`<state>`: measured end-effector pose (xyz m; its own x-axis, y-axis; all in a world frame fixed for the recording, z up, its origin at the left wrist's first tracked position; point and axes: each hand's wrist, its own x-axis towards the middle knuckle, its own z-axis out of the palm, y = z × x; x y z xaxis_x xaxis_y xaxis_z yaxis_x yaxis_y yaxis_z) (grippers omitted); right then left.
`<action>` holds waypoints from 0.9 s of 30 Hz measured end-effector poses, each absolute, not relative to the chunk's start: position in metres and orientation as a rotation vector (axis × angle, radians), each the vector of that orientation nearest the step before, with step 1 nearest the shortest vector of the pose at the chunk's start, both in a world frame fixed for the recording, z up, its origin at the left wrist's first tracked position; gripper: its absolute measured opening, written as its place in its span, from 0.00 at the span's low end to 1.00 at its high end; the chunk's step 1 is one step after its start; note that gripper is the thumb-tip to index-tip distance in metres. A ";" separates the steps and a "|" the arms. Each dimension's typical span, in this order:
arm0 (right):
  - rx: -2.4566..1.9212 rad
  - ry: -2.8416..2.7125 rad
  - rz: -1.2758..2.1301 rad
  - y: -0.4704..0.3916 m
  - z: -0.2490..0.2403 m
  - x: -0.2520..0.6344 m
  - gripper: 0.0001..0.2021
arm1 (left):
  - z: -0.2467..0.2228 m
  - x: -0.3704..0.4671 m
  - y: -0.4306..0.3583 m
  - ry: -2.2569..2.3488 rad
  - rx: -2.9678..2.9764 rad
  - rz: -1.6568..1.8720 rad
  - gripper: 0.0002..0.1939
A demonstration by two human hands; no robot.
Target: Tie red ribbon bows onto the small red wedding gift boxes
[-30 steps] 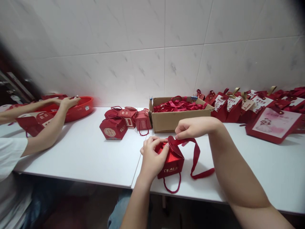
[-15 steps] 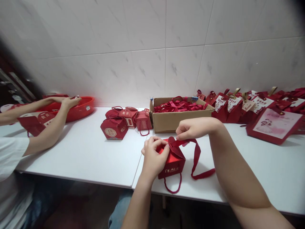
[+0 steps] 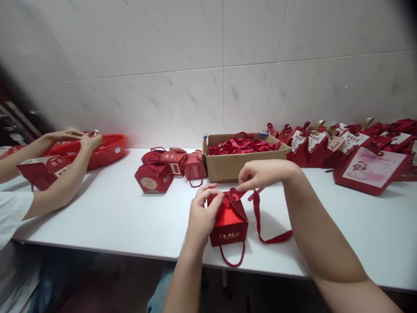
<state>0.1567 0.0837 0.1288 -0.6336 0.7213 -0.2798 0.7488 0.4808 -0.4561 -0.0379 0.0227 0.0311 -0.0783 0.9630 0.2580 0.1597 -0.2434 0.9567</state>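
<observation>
A small red gift box [image 3: 230, 234] with gold lettering stands near the table's front edge, a twisted cord handle [image 3: 240, 261] hanging from its front. My left hand [image 3: 202, 214] grips its left side, thumb on the top and fingers behind. Over the box's top, my right hand [image 3: 259, 173] is closed in a pinch at the rounded flap [image 3: 237, 203], on a dark red ribbon [image 3: 276, 239] at that flap. The ribbon's long tail bends down onto the table at the right. My right fingertips partly hide where ribbon and flap meet.
Behind the box, a cardboard carton [image 3: 243, 168] holds red ribbons. Several finished red boxes [image 3: 154, 177] stand left of it, and red bags with white cards [image 3: 368, 171] crowd the right. A co-worker's arms [image 3: 70, 182] reach by a red basin [image 3: 110, 150] at the left.
My left thumb has drawn back left from the flap, showing more of the box's shiny top. The right hand stays at the flap with the ribbon. The view has shifted slightly.
</observation>
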 end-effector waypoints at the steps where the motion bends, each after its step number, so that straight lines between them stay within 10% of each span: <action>1: 1.312 2.686 -0.893 0.083 0.128 0.156 0.17 | 0.031 -0.039 0.023 1.228 1.408 1.416 0.07; 7: 1.275 2.793 -1.167 0.075 0.130 0.141 0.27 | 0.039 -0.041 0.021 0.951 0.895 1.757 0.07; 16: 0.914 3.221 -1.094 0.073 0.128 0.119 0.12 | 0.039 -0.054 0.023 1.037 1.110 1.734 0.06; 27: 1.140 3.043 -0.997 0.067 0.126 0.119 0.17 | 0.043 -0.070 0.019 1.185 1.373 1.537 0.04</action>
